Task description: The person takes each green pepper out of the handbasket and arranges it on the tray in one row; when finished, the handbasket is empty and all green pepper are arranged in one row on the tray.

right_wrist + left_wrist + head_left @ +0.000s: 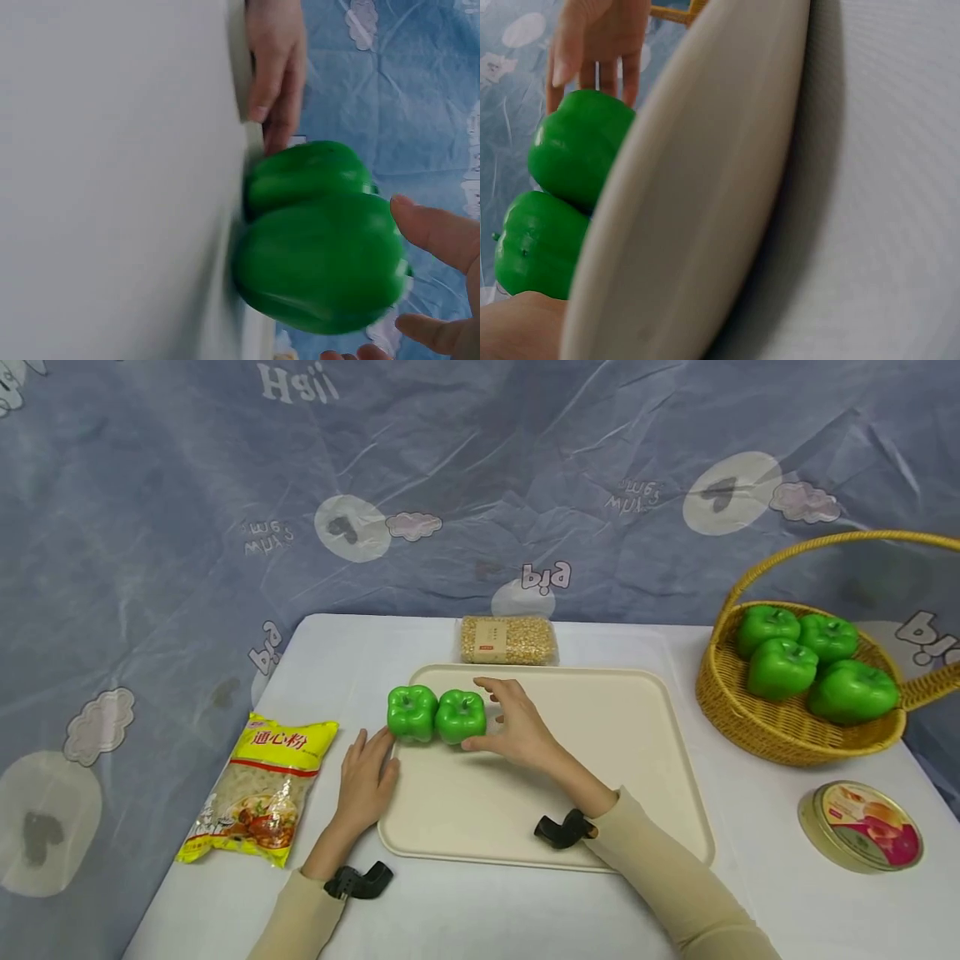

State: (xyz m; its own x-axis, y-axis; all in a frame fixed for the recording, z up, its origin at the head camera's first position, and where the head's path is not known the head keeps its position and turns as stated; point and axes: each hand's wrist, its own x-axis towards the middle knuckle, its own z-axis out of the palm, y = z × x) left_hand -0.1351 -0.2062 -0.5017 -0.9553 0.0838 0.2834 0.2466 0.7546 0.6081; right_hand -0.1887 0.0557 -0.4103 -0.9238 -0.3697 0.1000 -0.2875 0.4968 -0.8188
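Two green bell peppers stand side by side at the upper left of a cream tray (pixel 570 847): a left pepper (pixel 412 713) and a right pepper (pixel 461 717). My right hand (pixel 517 727) is just right of the right pepper, thumb and fingers spread wide. In the right wrist view, its thumb (pixel 435 232) is close to that pepper; whether they touch I cannot tell. Over the tray's left edge lies my left hand (pixel 366 781), its fingers fairly straight and their tips beside the left pepper. Contact there is unclear.
A yellow pasta bag (pixel 262 789) lies left of the tray. Behind the tray is a pack of yellow kernels (pixel 517 641). At the right stand a handled wicker basket (pixel 757 731) holding several green peppers and a round tin (pixel 862 827). White cloth (pixel 465 918) covers the table.
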